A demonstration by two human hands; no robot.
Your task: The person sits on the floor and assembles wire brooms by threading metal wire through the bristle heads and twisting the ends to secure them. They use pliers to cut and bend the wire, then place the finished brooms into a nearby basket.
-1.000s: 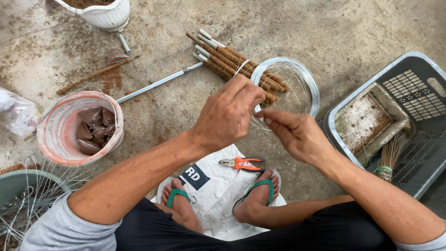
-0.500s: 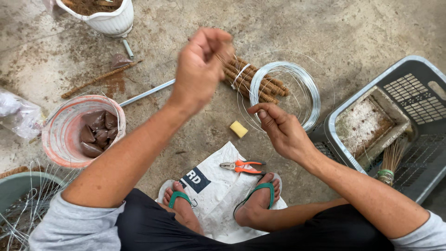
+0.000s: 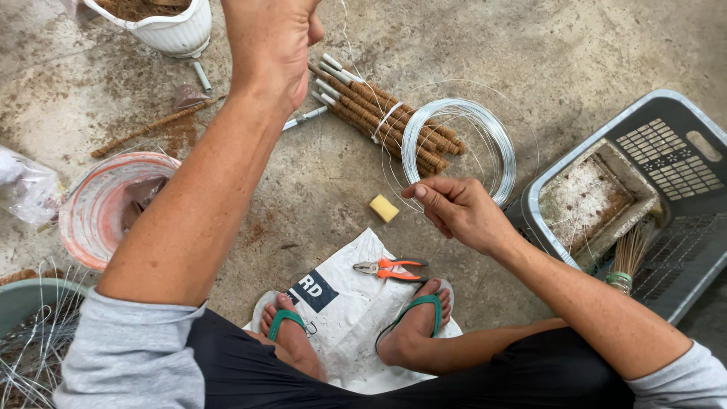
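so far, a length of thin silver wire (image 3: 356,68) is drawn out and stretched between the two hands: the left hand (image 3: 269,38) is raised high near the top of the view, fingers closed tight in a fist around the wire's end, while the right hand (image 3: 454,208) sits lower, thumb and forefinger pinched on the strand, the other fingers loosely curled. it runs down to the wire coil (image 3: 458,148), which lies on the concrete floor (image 3: 591,53) just beyond the right hand, partly over a tied bundle of brown sticks (image 3: 379,113). by my reckoning the strand is pulled but not cut: the orange-handled pliers (image 3: 390,267) lie untouched on a white sack (image 3: 356,318) between the person's feet, and the bundle looks already bound with one tie
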